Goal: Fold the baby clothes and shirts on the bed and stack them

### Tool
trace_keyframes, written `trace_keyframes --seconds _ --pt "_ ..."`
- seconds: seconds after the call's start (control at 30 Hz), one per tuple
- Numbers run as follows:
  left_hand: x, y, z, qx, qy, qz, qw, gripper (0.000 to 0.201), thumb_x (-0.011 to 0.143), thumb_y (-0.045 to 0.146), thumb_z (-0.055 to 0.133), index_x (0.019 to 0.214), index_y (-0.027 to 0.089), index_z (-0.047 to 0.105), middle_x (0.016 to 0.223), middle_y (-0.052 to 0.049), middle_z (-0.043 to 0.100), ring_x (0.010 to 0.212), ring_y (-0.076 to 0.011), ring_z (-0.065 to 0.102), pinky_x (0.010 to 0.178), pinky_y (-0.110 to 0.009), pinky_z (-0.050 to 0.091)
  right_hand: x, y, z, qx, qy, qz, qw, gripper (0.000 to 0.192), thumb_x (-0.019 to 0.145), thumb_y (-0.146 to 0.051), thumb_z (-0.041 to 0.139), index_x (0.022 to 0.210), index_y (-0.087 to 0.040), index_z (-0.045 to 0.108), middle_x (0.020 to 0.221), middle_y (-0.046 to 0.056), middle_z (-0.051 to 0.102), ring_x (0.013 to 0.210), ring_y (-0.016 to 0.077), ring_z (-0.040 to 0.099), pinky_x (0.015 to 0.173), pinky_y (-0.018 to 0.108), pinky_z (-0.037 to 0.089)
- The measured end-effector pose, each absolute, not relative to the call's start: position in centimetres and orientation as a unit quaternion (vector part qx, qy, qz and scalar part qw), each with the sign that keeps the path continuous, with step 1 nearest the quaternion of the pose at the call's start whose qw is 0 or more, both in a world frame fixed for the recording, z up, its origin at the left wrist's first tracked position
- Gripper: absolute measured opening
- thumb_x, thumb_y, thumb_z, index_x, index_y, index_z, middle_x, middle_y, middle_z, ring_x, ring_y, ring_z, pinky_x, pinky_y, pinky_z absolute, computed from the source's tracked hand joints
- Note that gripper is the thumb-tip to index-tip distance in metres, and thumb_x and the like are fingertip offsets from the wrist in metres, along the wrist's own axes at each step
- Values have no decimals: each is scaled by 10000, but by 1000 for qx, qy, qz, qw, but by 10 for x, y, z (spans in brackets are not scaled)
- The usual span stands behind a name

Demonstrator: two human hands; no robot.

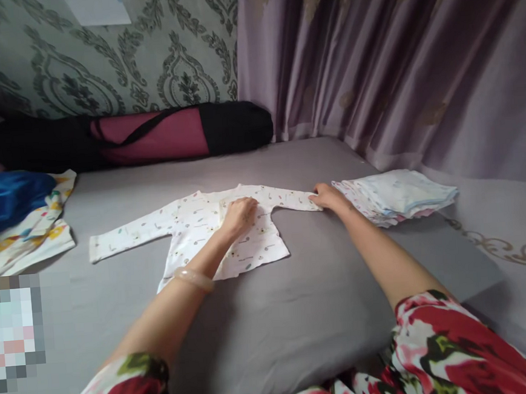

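baby shirt [192,227] lying flat mid-bed [325,289] | left hand [239,214] pressing its chest, fingers curled, not gripping | right hand [329,196] pinching the sleeve end | soft, light, floppy – best taken at the sleeves | folded stack [397,197] sitting just beside the right hand

folded cloth stack [397,195], rolled mat bag [149,136] — curtain [393,59]

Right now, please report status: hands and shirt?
Left hand flat on baby shirt. Right hand at its sleeve end. Folded stack beside right hand.
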State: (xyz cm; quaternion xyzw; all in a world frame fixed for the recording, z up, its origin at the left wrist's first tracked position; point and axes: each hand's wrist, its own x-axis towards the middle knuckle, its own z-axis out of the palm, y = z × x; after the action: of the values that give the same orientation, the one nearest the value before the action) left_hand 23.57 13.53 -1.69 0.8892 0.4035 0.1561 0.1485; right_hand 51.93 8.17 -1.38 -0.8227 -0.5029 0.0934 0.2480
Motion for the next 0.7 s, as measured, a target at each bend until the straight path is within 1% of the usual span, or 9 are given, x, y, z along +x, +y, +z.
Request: trace_keyframes --seconds 0.1,0.2,0.27,0.33,0.4,0.47,0.57,0.63,0.7 --pt "252 152 -30 896 390 157 145 356 908 154 352 1079 149 664 1121 -122 692 1066 -249 631 958 -380 479 532 93 -20 -832 -477 139 247 68 663 -184 707 669 -178 639 550 -20 527 613 166 566 597 276 455" --pt "261 169 -43 906 362 167 143 363 886 155 396 1166 135 626 1203 -137 653 1149 -244 586 1028 -393 445 543 109 -24 -830 -454 172 275 85 619 -184 692 622 -177 608 504 -42 510 532 136 519 531 242 406" --pt "264 179 -51 910 350 171 143 408 893 209 430 1269 131 570 1321 -144 592 1274 -251 504 1111 -425 367 548 118 -28 -822 -432 181 323 66 664 -229 647 686 -171 623 552 -31 559 537 134 534 521 231 406" --pt "264 186 -57 912 349 158 145 482 920 308 437 1363 126 498 1437 -148 506 1388 -264 389 1170 -454 269 549 126 -35 -812 -411 179 373 148 730 -278 583 806 -165 640 641 -14 614 582 139 573 538 224 427" --pt "264 190 -60 914 350 131 155 572 941 415 414 1428 117 431 1512 -151 422 1443 -272 305 1193 -456 210 546 130 -43 -806 -393 164 410 221 772 -305 544 913 -163 636 743 5 652 657 146 610 587 221 452" --pt "263 190 -60 916 351 102 169 654 948 499 375 1474 112 368 1556 -152 351 1466 -278 258 1199 -448 183 542 132 -50 -809 -374 133 433 247 790 -310 541 967 -162 629 831 27 673 745 155 631 657 228 465" --pt "262 188 -56 916 355 63 176 752 935 588 345 1519 117 286 1597 -151 258 1488 -301 182 1203 -460 147 539 130 -56 -825 -355 94 429 221 816 -298 544 971 -164 627 888 54 680 820 173 634 732 251 463" --pt "263 188 -52 916 359 41 174 812 917 633 354 1535 119 245 1612 -155 207 1495 -319 142 1201 -472 132 539 128 -56 -833 -361 94 410 202 832 -298 545 969 -173 624 874 55 676 805 177 629 725 261 462" --pt "264 188 -49 916 363 25 172 851 903 663 361 1543 122 218 1617 -161 183 1497 -331 122 1197 -484 131 539 126 -54 -829 -360 101 416 194 839 -311 554 965 -177 618 843 47 667 760 171 622 689 257 461"
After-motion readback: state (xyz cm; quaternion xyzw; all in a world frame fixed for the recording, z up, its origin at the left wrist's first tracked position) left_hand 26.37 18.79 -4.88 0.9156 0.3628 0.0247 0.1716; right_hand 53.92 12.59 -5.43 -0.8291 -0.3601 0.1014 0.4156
